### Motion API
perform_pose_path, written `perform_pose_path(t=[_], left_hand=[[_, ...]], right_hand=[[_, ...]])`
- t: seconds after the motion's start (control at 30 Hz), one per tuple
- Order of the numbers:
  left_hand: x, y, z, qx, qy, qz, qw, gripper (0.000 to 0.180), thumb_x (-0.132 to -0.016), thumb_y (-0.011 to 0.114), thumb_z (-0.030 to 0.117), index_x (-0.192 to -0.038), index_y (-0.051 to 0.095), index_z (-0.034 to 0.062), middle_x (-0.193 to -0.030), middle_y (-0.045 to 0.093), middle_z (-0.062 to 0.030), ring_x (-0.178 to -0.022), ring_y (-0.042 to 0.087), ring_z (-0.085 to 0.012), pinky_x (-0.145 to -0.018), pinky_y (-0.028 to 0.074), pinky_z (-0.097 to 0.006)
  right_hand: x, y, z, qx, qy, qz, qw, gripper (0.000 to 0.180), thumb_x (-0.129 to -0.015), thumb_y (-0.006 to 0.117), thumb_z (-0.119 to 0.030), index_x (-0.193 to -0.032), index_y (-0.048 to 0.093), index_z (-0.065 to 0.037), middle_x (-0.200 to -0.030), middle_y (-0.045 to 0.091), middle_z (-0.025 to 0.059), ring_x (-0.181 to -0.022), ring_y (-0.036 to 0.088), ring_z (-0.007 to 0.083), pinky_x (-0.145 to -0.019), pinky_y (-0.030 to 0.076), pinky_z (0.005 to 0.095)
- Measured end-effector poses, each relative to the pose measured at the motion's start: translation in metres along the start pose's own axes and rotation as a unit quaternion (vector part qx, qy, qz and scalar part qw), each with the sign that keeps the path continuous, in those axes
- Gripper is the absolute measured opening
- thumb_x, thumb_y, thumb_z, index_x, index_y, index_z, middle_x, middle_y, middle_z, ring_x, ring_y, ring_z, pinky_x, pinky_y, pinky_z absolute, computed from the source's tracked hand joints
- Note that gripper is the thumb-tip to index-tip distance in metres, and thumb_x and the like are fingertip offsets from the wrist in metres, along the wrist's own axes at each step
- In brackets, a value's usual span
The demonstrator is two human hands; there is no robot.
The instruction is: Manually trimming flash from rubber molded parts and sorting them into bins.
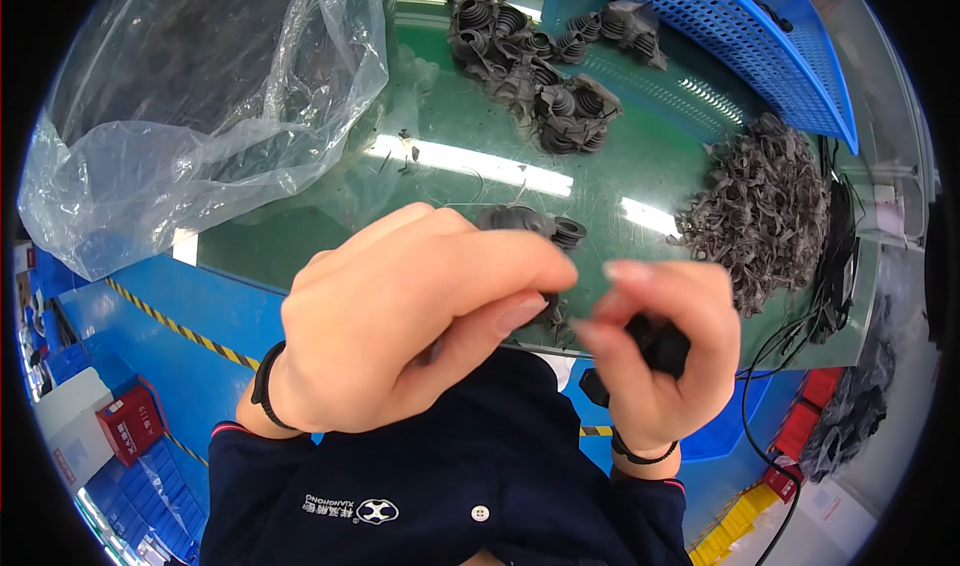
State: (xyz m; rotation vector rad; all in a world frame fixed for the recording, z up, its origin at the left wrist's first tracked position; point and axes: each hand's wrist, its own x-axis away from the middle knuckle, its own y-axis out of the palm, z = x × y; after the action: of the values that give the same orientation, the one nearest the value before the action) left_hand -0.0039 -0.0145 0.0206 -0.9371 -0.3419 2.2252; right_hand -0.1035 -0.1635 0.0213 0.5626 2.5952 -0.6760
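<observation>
My left hand (400,311) is raised over the table's near edge, fingers curled and thumb pressed to the forefinger; anything between them is hidden. To its right, my right hand (675,351) wraps its lower fingers round a black object (662,348), while its thumb and forefinger tips stay slightly apart. The object's kind is unclear. Just beyond the hands lie a few dark rubber bellows (568,232), partly covered by my left hand. Farther back, a heap of grey-black bellows (575,111), several still joined in sheets of thin rubber, rests on the green tabletop (440,176).
A large clear plastic bag (220,156) spreads over the table's left. On the right are a pile of dark rubber scraps (765,211), a blue perforated basket (750,31) behind it, and black cables (835,276) along the edge. A red box (130,426) stands lower left.
</observation>
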Motion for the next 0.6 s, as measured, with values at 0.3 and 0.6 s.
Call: perform_pose_path(t=[0.3, 0.6], left_hand=[[-0.004, 0.0, 0.005, 0.056, 0.022, 0.0, 0.998, 0.007, -0.083, 0.05, 0.002, -0.084, 0.056, -0.0031, -0.067, 0.058, -0.0086, -0.05, 0.049, -0.0101, -0.048, 0.038, -0.021], [-0.003, -0.011, -0.001, 0.022, -0.051, 0.035, 0.998, 0.017, -0.075, 0.066, 0.013, -0.084, 0.064, -0.0023, -0.065, 0.052, -0.0048, -0.05, 0.045, -0.0098, -0.046, 0.037, -0.02]], right_hand=[[0.002, 0.007, 0.002, 0.072, -0.048, -0.016, 0.996, 0.03, -0.062, 0.074, 0.0, -0.089, 0.063, -0.003, -0.086, 0.057, 0.0074, -0.062, 0.057, 0.0137, -0.05, 0.046, 0.0232], [0.0, 0.0, 0.0, 0.024, 0.001, -0.045, 0.999, 0.024, -0.058, 0.072, 0.001, -0.08, 0.062, -0.004, -0.078, 0.055, 0.0069, -0.064, 0.053, 0.0145, -0.055, 0.041, 0.0236]])
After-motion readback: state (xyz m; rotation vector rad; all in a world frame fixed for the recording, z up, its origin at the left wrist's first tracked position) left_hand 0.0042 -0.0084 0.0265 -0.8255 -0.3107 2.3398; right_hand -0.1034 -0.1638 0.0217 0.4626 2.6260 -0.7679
